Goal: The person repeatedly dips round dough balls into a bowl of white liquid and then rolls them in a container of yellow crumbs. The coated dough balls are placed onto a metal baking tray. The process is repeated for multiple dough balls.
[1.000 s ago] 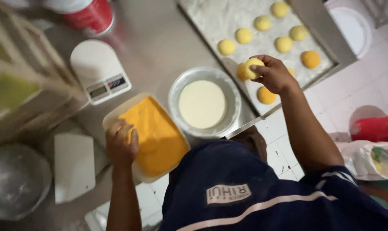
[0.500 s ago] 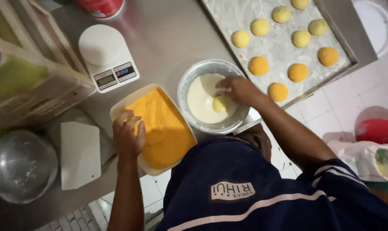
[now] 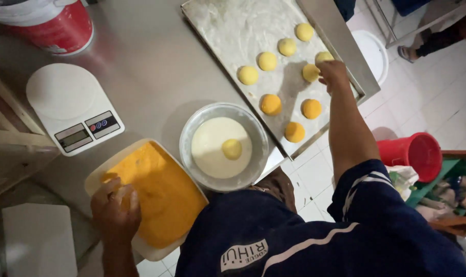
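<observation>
A grey steel counter (image 3: 140,66) carries everything here. At its far left corner stands a red bucket with a white lid (image 3: 48,20). Nearer, on the left, lies a white kitchen scale (image 3: 71,105) with a small display. At the near edge sits a pale rectangular tub of orange crumbs (image 3: 156,192), and just beside it on the right a round metal bowl of white batter (image 3: 224,147). A floured metal baking tray (image 3: 228,25) lies on the right side, its corner overhanging the counter's edge. A white board (image 3: 38,238) lies at the near left.
</observation>
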